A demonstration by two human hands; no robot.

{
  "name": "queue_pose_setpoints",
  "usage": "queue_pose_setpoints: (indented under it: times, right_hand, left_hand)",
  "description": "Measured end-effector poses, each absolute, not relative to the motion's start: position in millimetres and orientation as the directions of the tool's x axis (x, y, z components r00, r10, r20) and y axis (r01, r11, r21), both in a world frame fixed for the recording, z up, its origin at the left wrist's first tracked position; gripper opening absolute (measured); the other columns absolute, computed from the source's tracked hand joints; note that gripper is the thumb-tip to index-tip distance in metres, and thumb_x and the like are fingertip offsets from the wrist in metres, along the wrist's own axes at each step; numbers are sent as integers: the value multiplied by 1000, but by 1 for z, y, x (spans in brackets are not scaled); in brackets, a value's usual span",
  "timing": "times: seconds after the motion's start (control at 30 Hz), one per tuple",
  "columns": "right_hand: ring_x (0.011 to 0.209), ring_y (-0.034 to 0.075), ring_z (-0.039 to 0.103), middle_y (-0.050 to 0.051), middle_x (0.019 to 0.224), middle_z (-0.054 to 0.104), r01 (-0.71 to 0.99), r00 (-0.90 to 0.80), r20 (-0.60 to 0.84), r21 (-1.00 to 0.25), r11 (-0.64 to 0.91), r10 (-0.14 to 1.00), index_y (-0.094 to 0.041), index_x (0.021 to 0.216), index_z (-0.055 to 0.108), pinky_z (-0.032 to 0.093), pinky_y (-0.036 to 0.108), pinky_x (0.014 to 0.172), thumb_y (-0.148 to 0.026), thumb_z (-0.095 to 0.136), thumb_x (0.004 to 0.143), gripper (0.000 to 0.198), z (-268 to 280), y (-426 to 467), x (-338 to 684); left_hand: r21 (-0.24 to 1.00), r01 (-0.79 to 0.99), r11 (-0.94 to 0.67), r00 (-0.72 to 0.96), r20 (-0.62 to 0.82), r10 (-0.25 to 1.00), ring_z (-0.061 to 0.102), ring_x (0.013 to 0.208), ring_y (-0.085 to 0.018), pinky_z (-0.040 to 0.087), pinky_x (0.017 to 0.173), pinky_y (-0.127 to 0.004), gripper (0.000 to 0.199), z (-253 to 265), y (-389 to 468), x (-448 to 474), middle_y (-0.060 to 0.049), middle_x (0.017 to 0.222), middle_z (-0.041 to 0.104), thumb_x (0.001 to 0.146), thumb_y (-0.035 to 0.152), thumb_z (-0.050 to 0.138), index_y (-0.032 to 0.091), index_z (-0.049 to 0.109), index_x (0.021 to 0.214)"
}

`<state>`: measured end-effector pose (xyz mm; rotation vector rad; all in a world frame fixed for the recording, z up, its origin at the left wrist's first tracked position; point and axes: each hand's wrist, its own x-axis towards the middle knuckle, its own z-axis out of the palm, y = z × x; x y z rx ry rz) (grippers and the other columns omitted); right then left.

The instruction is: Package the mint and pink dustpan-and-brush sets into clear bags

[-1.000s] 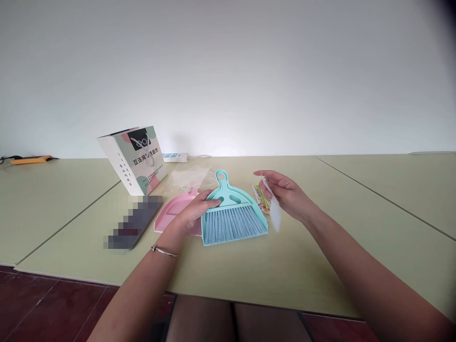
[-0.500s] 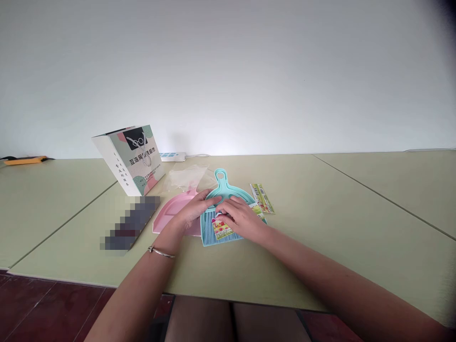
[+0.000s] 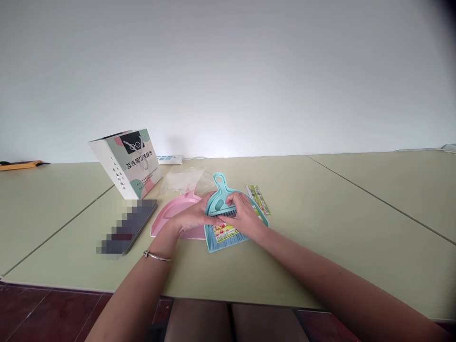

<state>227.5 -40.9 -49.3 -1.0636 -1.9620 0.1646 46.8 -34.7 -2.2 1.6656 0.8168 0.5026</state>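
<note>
A teal dustpan [image 3: 222,186] lies on the table with a blue-bristled brush [image 3: 231,242] nested in it. Across the bristles sits a yellow printed label [image 3: 223,233]. My left hand [image 3: 194,216] grips the dustpan's left side, its thumb reaching over to the label's upper edge. Fingers curled, my right hand [image 3: 245,216] rests over the brush, thumb at the label's top edge beside my left thumb. It covers part of the brush head and the label. Partly behind my left hand lies a pink dustpan [image 3: 164,218].
A paper gift bag [image 3: 137,164] leans at the back left, with a dark pixelated flat object [image 3: 137,225] in front. Clear plastic wrapping [image 3: 183,180] lies behind the pink dustpan. Another label [image 3: 259,199] lies to the right. A power strip [image 3: 171,159] sits by the wall.
My right fingers have lifted and curled back from the label, uncovering a strip of bristles below the brush head. My left thumb has moved down to the label. The view has shifted slightly.
</note>
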Motion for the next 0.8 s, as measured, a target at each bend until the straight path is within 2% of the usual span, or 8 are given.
queue_pose_setpoints:
  times: [0.17,0.3,0.4,0.47,0.53,0.6,0.7,0.8]
  right_hand:
    - [83,22,54,2,82,55,611,-232,577,-540,579,783,-24,82,41,45,38,72,-39,69,69,34,-46,-43,226]
    - [92,24,53,5,93,56,588,-195,633,-535,606,749,-25,91,45,44,41,79,-45,67,71,36,-39,-41,236]
    - [109,29,47,11,111,53,625,6,668,-583,519,744,-22,104,46,40,46,90,-48,65,71,46,-25,-37,256]
    - [118,30,43,13,121,49,584,174,585,-709,395,792,-22,109,45,37,48,96,-49,67,68,55,-14,-34,273]
    - [117,28,46,12,125,50,366,197,341,-895,254,919,-23,110,46,41,47,95,-50,69,66,56,-6,-31,286]
    - [110,26,54,10,119,57,35,8,60,-998,60,998,-23,106,50,46,45,92,-49,66,69,47,-5,-30,289]
    - [102,22,62,6,110,65,-315,-253,-99,-932,-179,962,-24,103,56,49,41,90,-40,66,74,34,-11,-37,272]
    - [99,21,64,2,108,67,-446,-270,-129,-861,-243,954,-27,101,58,52,39,87,-29,69,72,31,-22,-48,247]
  left_hand:
    - [955,277,-105,640,-102,761,57,102,-23,46,83,-34,82,-2,-36,48,-4,114,57,62,22,72,31,35,135]
    - [975,219,-36,603,-106,790,55,108,-26,45,88,-38,84,-5,-32,45,-6,118,57,61,23,74,31,35,135]
    - [988,157,-6,561,-84,824,54,110,-28,45,89,-41,82,-5,-29,42,-6,119,57,60,25,77,29,39,132]
    - [995,100,10,525,-61,849,55,109,-29,46,88,-42,79,-3,-28,40,-7,120,57,59,26,77,29,41,129]
    - [998,41,39,476,-54,878,57,106,-28,48,85,-42,77,-1,-29,40,-7,121,56,60,26,77,29,40,128]
    - [999,-18,48,408,-36,912,57,105,-27,49,86,-41,74,0,-29,42,-7,121,56,61,26,77,28,41,126]
    - [998,-52,23,308,-5,951,56,108,-25,46,91,-40,71,-2,-31,48,-8,122,54,61,27,77,25,42,123]
    - [1000,3,-26,283,24,959,53,111,-25,45,93,-41,75,-4,-33,56,-8,123,53,62,29,77,24,38,126]
